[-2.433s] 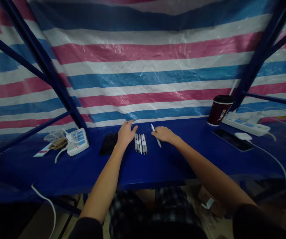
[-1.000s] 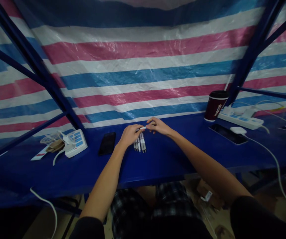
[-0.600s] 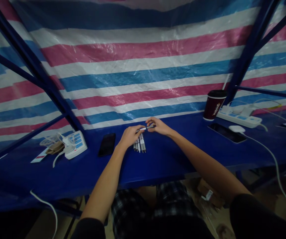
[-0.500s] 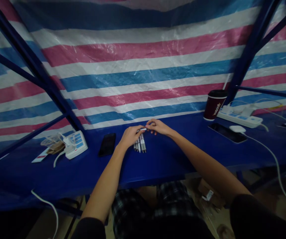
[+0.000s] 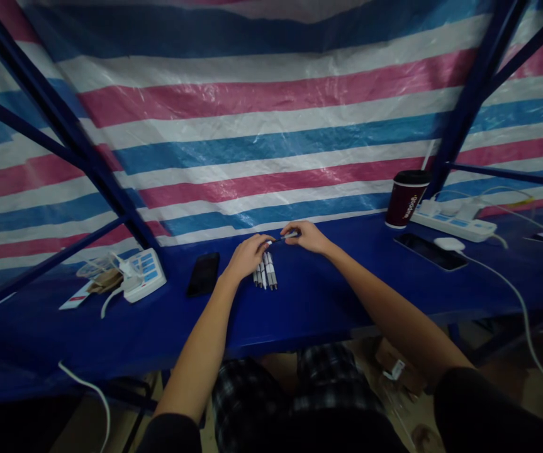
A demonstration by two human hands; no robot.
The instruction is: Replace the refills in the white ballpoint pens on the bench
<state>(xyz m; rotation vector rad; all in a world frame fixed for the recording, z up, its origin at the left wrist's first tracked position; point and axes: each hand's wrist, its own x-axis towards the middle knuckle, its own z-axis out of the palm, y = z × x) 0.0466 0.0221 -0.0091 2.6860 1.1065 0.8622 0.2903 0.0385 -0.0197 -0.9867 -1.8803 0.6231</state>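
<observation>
Several white and grey pens (image 5: 265, 273) lie side by side on the blue table (image 5: 299, 314), tips toward me. Just above them, my left hand (image 5: 251, 253) pinches a small white piece at one end of a thin dark pen part (image 5: 278, 240). My right hand (image 5: 307, 237) is closed on a grey-and-white pen piece at the other end, to the right. The dark part spans the gap between both hands. Fine detail at the fingertips is too small to tell.
A black phone (image 5: 204, 274) and a white power strip (image 5: 145, 275) lie left. At right stand a dark red cup (image 5: 407, 199) with a straw, another power strip (image 5: 455, 221), and a phone (image 5: 429, 251) with a white charger (image 5: 449, 244). A striped sheet (image 5: 271, 126) hangs behind.
My right hand has moved slightly right and up, away from my left. A dark thin part now shows between the hands, where a short white piece showed before.
</observation>
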